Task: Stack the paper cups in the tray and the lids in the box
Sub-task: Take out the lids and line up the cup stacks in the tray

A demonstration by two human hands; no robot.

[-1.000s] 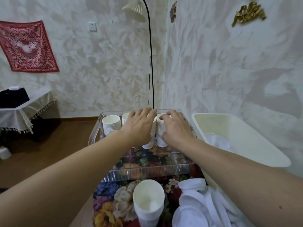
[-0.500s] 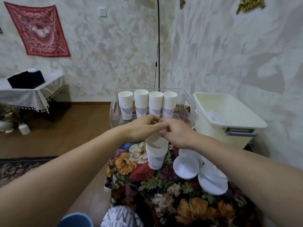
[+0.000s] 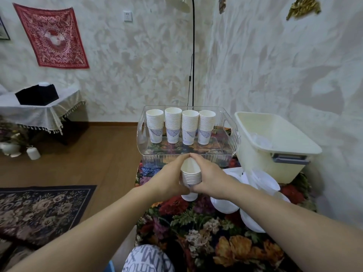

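Note:
A stack of white paper cups (image 3: pixel 191 174) stands on the flowered tablecloth in front of the clear tray (image 3: pixel 188 153). My left hand (image 3: pixel 170 177) and my right hand (image 3: pixel 209 176) wrap around it from both sides, fingertips meeting over its rim. Several taller cup stacks (image 3: pixel 180 125) stand in a row at the tray's back. White lids (image 3: pixel 257 183) lie loose on the cloth to the right of my hands. The cream box (image 3: pixel 275 146) sits at the right with a few lids (image 3: pixel 260 141) inside.
The flowered table (image 3: pixel 206 232) ends at its left edge above a wooden floor with a dark rug (image 3: pixel 39 211). A floor lamp pole (image 3: pixel 193 55) rises behind the tray. A cloth-covered side table (image 3: pixel 39 112) stands at the far left. The wall is close on the right.
Both hands have left the cup stacks in the tray and come back toward me. They now close around the loose stack on the tablecloth. The camera has tilted further down.

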